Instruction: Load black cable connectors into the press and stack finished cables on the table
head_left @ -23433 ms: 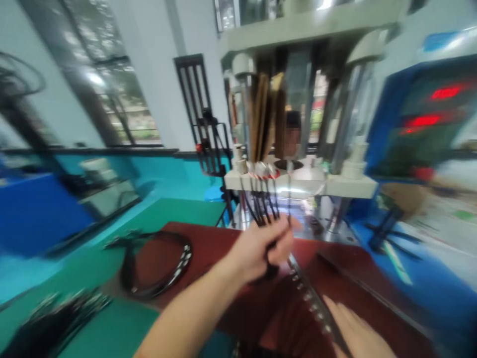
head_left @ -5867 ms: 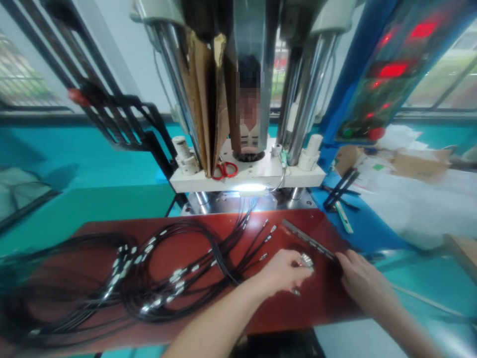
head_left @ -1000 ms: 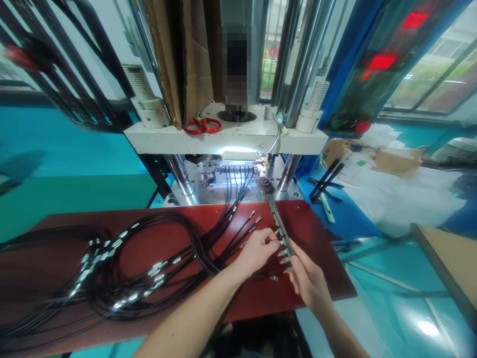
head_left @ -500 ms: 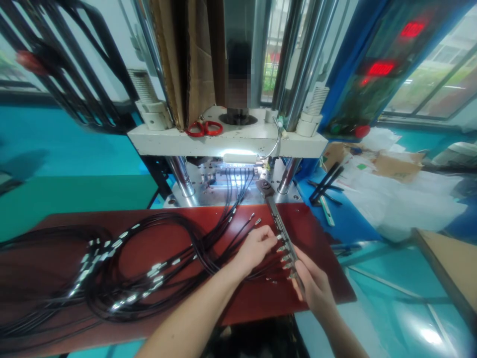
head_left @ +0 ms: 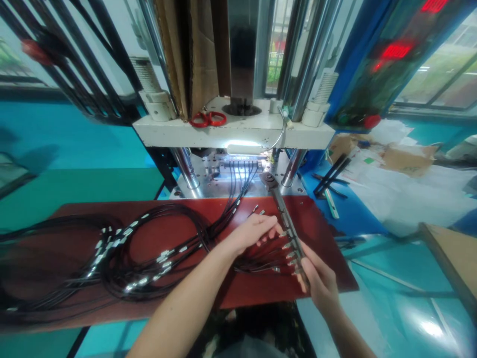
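Note:
My right hand [head_left: 319,278] is closed round the lower end of a long metal bar [head_left: 286,217], which lies tilted with its round-headed far end near the press. Several cable ends with metal tips sit along the bar's left edge. My left hand [head_left: 257,232] is beside that edge, fingers curled and pinched near the upper tips; what they hold is too small to make out. Black cables [head_left: 186,244] with white labels lie coiled on the red-brown board [head_left: 257,293]. Other thin cables run into the lit fixture [head_left: 242,169] under the press.
The white press plate [head_left: 208,138] stands ahead on steel posts, with red-handled scissors [head_left: 208,118] on it. Pliers and a pale green cutter [head_left: 331,204] rest on a blue surface at right, near plastic bags [head_left: 402,194]. A cardboard box [head_left: 452,258] is at far right.
The camera view has shifted slightly. My left hand has turned, its lower fingers now showing beside the bar. My right hand still holds the bar.

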`<state>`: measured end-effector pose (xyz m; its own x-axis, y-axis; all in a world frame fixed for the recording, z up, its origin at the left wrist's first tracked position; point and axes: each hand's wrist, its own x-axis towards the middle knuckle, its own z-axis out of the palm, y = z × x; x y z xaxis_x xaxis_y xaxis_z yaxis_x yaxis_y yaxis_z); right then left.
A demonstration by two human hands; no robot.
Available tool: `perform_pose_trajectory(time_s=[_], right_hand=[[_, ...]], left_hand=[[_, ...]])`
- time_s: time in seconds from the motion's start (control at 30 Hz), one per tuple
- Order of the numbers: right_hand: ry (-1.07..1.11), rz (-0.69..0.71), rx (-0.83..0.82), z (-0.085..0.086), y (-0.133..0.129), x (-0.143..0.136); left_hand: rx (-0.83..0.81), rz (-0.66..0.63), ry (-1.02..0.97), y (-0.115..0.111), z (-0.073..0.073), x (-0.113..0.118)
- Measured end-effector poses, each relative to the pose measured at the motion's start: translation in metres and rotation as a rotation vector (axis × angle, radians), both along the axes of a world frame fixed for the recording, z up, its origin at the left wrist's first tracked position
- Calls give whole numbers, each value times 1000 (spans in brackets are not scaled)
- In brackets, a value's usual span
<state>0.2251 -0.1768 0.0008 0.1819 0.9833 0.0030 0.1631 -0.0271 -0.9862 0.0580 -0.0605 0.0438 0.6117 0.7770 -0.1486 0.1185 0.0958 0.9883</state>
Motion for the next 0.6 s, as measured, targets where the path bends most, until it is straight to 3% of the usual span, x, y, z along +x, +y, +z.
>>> perform_pose_trajectory(time_s=[0.1,0.2,0.27,0.33,0.43,0.53,0.6], right_hand=[[98,-104,102,1,-10,0],[138,-144,144,2,-15,-2],[160,-133,138,3,-16,-3],[196,-131,113,2,-15,-4],[255,-149,64,-1,-12,-3],[295,-140,4,-1,-8,-3],[315,-132,-44,2,-4,-3]], left_hand=[[183,-186,105,4,5,-12],[510,-440,260,-1,1,-13],[690,-485,342,-6,-6,-9],[758,-453,349,-10,-12,-4],[639,-277,273,-10,-15,0],[228,57,51,-6,-11,-3],[-36,192,-157,-3,-9,-6]])
